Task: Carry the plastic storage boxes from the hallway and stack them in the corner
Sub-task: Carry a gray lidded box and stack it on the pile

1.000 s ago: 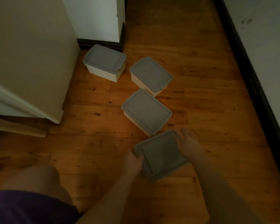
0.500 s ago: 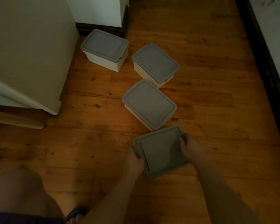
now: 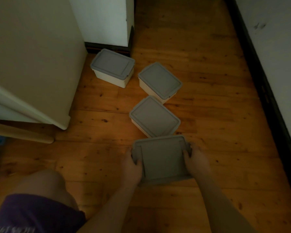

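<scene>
Squared up since the earlier frames: the held box (image 3: 161, 158), which sat skewed between the hands, now lies with its grey lid level and its long edges running straight across the view, so the grip looks settled and the carry can go on. Going left to right: well to the left of the hands, a bent knee (image 3: 40, 184) and dark purple shorts (image 3: 32, 214) fill the lower corner; above them stands a pale cabinet side (image 3: 32, 56). Left hand (image 3: 133, 167) grips the box's left short end, fingers curled over the lid rim. Right hand (image 3: 197, 160) grips the right short end the same way; the two hands are apart with the box clamped between them, raised off the wooden floor (image 3: 225, 115) by my judgement. Just beyond the hands a second box (image 3: 154, 117) sits on the floor, a third box (image 3: 160, 80) past it, and a fourth box (image 3: 112, 68) up and left of the hands, near the dark skirting. None is stacked yet; task judged early. Far right of the hands runs a wall (image 3: 275, 47) with black skirting. Hard to make out: light is dim, the held box's walls and underside are hidden by its lid, and the printing on the shorts is cut off.
</scene>
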Action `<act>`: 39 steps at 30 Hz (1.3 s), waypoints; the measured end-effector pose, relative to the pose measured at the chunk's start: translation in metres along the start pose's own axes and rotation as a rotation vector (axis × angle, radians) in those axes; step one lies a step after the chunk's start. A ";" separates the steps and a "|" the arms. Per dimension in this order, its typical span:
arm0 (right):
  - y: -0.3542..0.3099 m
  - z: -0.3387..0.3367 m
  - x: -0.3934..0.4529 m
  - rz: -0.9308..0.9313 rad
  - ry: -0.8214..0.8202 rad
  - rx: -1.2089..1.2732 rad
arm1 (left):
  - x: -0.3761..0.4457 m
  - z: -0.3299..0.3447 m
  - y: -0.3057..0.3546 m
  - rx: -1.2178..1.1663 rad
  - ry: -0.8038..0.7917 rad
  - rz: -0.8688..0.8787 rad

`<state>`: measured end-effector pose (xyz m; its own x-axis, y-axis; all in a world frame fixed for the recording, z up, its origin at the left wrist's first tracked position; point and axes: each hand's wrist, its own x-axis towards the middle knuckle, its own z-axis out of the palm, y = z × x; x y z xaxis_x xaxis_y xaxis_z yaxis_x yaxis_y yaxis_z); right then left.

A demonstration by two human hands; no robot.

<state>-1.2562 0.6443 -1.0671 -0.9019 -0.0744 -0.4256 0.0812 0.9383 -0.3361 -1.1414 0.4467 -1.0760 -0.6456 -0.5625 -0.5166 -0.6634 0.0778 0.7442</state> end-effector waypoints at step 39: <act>-0.342 -0.465 -0.363 -0.308 0.314 0.373 | -0.360 -0.429 0.414 -0.111 0.408 0.154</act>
<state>-1.1542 0.5078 -0.4073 -0.9857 -0.1679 -0.0106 -0.1121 0.7022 -0.7031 -1.0215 0.3289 -0.3999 -0.5168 -0.8316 -0.2032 -0.5121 0.1101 0.8519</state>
